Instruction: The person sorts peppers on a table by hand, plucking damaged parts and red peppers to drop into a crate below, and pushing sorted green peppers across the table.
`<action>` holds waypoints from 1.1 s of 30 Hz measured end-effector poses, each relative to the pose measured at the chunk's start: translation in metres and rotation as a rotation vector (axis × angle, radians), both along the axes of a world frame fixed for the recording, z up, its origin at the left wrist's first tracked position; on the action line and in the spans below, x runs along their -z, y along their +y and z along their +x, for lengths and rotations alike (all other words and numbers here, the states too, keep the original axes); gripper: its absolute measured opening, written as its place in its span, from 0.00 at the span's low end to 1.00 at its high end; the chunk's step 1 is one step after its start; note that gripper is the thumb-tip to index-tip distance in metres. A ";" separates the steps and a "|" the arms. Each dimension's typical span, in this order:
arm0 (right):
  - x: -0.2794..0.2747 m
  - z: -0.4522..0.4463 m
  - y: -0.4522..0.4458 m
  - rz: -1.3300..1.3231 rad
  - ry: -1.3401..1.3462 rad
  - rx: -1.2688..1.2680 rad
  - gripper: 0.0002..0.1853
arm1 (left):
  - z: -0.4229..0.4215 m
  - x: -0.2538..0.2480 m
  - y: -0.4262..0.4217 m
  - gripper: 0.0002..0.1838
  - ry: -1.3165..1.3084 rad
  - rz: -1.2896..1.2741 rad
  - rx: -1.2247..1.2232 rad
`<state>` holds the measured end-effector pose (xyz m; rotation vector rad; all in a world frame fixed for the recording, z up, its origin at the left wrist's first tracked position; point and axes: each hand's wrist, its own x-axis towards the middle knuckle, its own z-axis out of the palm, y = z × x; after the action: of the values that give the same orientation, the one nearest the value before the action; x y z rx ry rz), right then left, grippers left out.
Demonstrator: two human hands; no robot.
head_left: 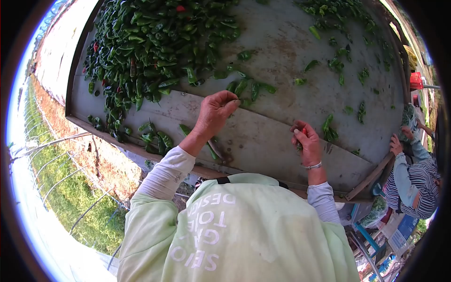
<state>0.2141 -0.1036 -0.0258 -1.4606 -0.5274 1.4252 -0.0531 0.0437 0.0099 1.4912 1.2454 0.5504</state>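
My left hand [217, 113] is closed in a pinch above the near side of the table, just beside several loose green peppers [254, 91]. What its fingertips hold, if anything, is too small to make out. Farther right, my right hand [308, 146] is closed, with a small red pepper [304, 132] showing between the fingers and a bit of green below it. A large heap of green peppers [155, 44] with a few red ones covers the far left of the grey table [277, 47]. Under my left forearm lie more green peppers [157, 138].
Scattered green peppers [336, 61] lie across the right side of the table. A raised wooden rim [371, 178] borders it. At the right edge, a person in a striped top [413, 188] has hands at the table. Left of the table are plants [80, 192] and hoops.
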 end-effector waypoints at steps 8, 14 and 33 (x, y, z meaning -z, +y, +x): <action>-0.039 -0.071 0.036 0.173 0.030 -0.316 0.28 | 0.027 0.000 -0.041 0.09 -0.975 -0.773 -0.171; -0.040 -0.081 0.039 0.112 0.012 -0.400 0.23 | 0.025 0.001 -0.048 0.13 -1.039 -0.860 -0.297; -0.075 0.023 0.043 0.021 -0.071 -0.658 0.15 | -0.123 -0.060 -0.036 0.02 -0.502 -0.714 -0.311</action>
<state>0.2367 -0.0610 0.0490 -1.3831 -1.1380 1.8593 -0.1764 0.0078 0.0697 0.5218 1.1039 0.5562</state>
